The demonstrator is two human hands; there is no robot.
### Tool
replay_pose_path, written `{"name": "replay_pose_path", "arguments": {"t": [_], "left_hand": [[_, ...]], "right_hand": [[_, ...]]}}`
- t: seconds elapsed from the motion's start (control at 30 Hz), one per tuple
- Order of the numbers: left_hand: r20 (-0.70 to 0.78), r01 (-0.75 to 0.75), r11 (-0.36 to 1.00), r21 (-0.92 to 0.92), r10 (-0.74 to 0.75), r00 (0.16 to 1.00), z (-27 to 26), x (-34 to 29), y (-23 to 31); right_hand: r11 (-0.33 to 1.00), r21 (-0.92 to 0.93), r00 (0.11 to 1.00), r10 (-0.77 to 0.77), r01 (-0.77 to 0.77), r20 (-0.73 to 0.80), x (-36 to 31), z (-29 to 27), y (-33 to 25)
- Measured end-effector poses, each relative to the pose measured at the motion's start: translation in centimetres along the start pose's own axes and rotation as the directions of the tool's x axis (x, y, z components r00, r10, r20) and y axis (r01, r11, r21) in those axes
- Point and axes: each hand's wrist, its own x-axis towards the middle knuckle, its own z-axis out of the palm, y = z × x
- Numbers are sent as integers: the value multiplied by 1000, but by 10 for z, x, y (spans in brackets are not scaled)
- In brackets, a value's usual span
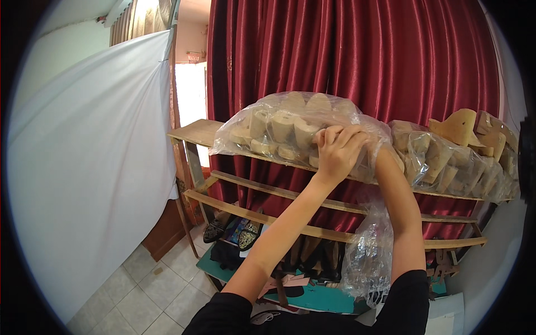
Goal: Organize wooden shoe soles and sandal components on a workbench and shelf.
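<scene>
A large clear plastic bag [234, 135] full of pale wedge-shaped blocks [282, 125], like shoe heels, rests on the top board of a wooden rack. My left hand [338, 151] is at the bag's right part, its fingers bent over and closed on the plastic. Close beside it, my right hand [375, 144] reaches in at the same end of the bag. Its fingers are hidden by plastic and by my left hand. From below my right hand, a loose length of clear plastic [368, 251] hangs down in front of the rack.
Another clear bag of similar blocks [435, 162] sits to the right, with a curved tan piece [458, 125] on top. Below the rack's slats [268, 215], patterned shoes [248, 235] stand by a teal surface [324, 298]. Behind hangs a red curtain [391, 61]; a white cloth [95, 156] hangs left.
</scene>
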Motion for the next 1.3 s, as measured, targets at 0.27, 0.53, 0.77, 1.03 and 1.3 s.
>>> {"name": "replay_pose_path", "arguments": {"t": [0.27, 0.53, 0.77, 1.03, 1.3], "left_hand": [[41, 185, 957, 223, -199, 979, -58, 4, -73], [495, 101, 931, 350, -275, 824, -90, 2, -125], [391, 119, 910, 397, -285, 875, -89, 0, -131], [349, -2, 890, 456, -177, 920, -84, -3, -126], [171, 56, 949, 311, -114, 979, -64, -22, -74]], "right_hand": [[1000, 16, 1000, -27, 27, -7, 25, -1, 3], [992, -23, 990, 125, -123, 68, 20, 12, 20], [966, -16, 955, 259, -259, 145, 39, -15, -20], [983, -155, 995, 103, -101, 6, 33, 7, -7], [935, -71, 922, 354, -347, 158, 24, -4, -2]]}}
